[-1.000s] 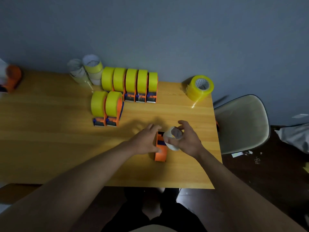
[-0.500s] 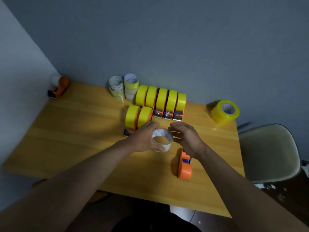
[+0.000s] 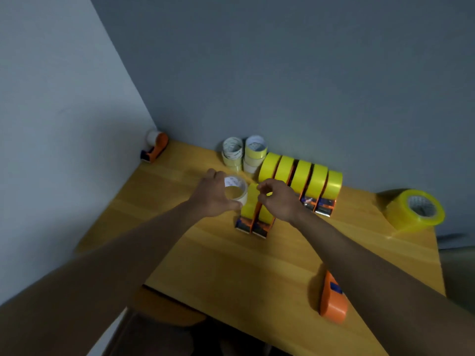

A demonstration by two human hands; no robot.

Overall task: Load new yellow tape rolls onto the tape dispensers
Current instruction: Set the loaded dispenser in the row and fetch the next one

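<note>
One broad yellow-brown wooden bench (image 3: 210, 265) fills the lower frame, set into the corner of grey walls. At its far right edge sits a stack of fresh translucent yellow tape rolls (image 3: 413, 211), well apart from both hands. Along the back wall, a row of five orange dispensers loaded with yellow tape (image 3: 302, 179) stands shoulder to shoulder. In front of them, a pair of loaded orange dispensers (image 3: 253, 217), partly hidden by the hands. Near the front edge lies an empty orange dispenser (image 3: 332, 299), beside the right forearm. Back left of the row, a cluster of used pale cardboard tape cores (image 3: 244, 154) is stacked up. Far corner, another orange dispenser with a pale roll (image 3: 155, 145). The left hand (image 3: 214, 195) curls round a white empty tape core (image 3: 236, 190), gripping it above the bench. The right hand (image 3: 279, 200) hovers over the pair, fingers curled; whether it pinches anything, I cannot tell.
</note>
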